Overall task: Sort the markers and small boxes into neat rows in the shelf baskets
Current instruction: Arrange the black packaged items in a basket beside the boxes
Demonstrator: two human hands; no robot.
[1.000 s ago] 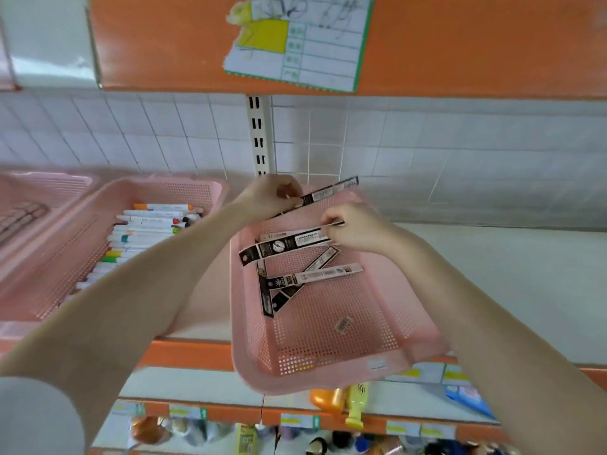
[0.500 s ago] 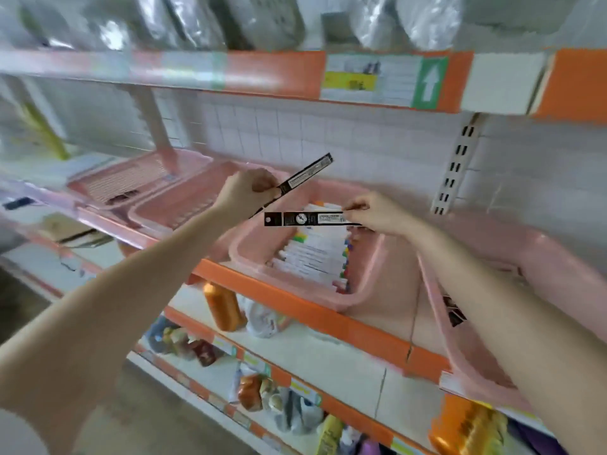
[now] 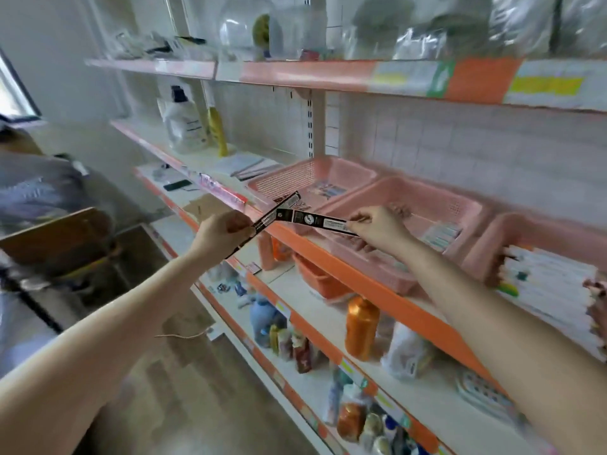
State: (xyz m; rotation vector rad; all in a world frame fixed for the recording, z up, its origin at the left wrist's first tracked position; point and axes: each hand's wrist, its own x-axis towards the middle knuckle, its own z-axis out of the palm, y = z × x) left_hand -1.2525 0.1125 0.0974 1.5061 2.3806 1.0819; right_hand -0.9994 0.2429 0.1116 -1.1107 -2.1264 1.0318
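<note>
Head camera looks down-left along shelves (image 3: 345, 254).

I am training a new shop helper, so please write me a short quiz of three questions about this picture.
1. True or false: the right hand holds a marker.
2. What does the left hand grip? A) a bottle B) a narrow black box C) nothing
3. Fill in: the orange bottle stands on the shelf ___ the pink baskets.
Key: 1 false, it pinches a black-and-white box; 2 B; 3 below.
</note>
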